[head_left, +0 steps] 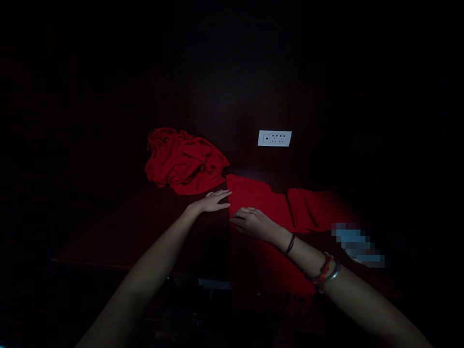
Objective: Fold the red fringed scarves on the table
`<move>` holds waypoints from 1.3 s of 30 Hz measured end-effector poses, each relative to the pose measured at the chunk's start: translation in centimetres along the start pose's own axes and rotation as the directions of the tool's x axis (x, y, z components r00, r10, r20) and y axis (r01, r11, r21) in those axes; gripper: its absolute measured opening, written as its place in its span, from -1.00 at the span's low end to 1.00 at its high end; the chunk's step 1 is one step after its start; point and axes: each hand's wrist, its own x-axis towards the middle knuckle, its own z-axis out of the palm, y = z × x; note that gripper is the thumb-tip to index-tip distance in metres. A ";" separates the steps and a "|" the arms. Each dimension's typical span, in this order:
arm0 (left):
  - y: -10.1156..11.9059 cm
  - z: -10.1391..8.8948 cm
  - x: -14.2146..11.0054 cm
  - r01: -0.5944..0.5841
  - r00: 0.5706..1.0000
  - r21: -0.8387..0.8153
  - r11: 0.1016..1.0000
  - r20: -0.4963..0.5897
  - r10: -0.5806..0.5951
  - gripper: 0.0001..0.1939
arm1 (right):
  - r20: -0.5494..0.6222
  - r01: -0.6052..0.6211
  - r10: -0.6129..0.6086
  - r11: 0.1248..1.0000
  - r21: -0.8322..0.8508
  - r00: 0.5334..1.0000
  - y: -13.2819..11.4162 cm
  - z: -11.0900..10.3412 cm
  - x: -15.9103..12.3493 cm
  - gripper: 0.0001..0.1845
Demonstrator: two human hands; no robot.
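A red scarf (259,198) lies spread on a dark table, its fringed end hanging over the front edge. My left hand (213,201) rests with outstretched fingers at the scarf's left edge, the fingertips touching the cloth. Just right of it, my right hand (253,222) is closed at the same edge, its fingers curled together on the cloth; how much fabric they grip is partly hidden. To the right, a folded piece of red cloth (319,209) lies beside the spread part; I cannot tell whether the two are joined.
A crumpled red fringed scarf (192,164) is heaped at the back left of the table (119,237). On the wall behind is a white socket plate (274,138). At the right lies a blurred bluish object (358,246). The surroundings are very dark.
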 end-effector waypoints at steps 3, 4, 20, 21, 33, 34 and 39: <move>0.0 -0.1 0.1 0.024 0.999 0.008 1.000 0.022 -0.024 -0.39 | -0.009 -0.017 0.016 0.998 -0.054 1.000 0.1 0.3 0.1 -0.80; 0.0 0.0 0.2 0.043 0.999 0.013 0.999 0.011 -0.043 -0.43 | -0.016 -0.018 0.017 0.998 -0.060 1.000 0.1 0.3 0.1 -0.79; 0.6 0.0 0.9 0.120 0.993 0.063 0.991 0.010 -0.121 -0.51 | -0.019 0.231 -0.234 0.969 -0.089 0.972 -0.9 0.8 1.1 -0.77; 0.5 0.0 1.0 0.122 0.992 0.061 0.991 0.013 -0.123 -0.51 | -0.011 0.234 -0.236 0.970 -0.070 0.972 -1.0 0.7 1.0 -0.77; 0.4 0.3 0.9 0.089 0.993 0.064 0.994 -0.085 -0.083 -0.56 | 0.028 0.044 -0.043 0.998 -0.038 0.999 -0.8 0.6 1.0 -0.83; 0.4 0.3 1.0 0.086 0.993 0.065 0.994 -0.086 -0.081 -0.57 | 0.028 0.041 -0.040 0.999 -0.031 0.999 -0.9 0.8 1.1 -0.83; 0.3 0.2 1.0 0.095 0.994 0.076 0.993 -0.060 -0.090 -0.56 | 0.001 0.070 -0.070 0.996 0.053 0.998 -1.3 0.7 0.9 -0.77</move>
